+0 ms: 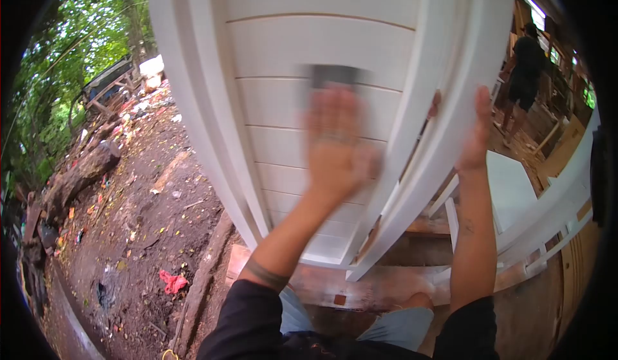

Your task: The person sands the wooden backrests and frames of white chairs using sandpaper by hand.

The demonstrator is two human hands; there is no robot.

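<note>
Pressed flat, fingers straight rather than clamped, my left hand pins a dark pad to the white panel before me; my right hand braces the white post beside it, whether closed behind I cannot tell; rubbing seems under way, the boards white, some seams brownish, and how much surface remains doesn't show

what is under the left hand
A dark, blurred flat piece shows past the fingertips of the left hand, over the white grooved panel. How far it runs beneath the fingers and palm is hidden, as is the panel surface there.
</note>
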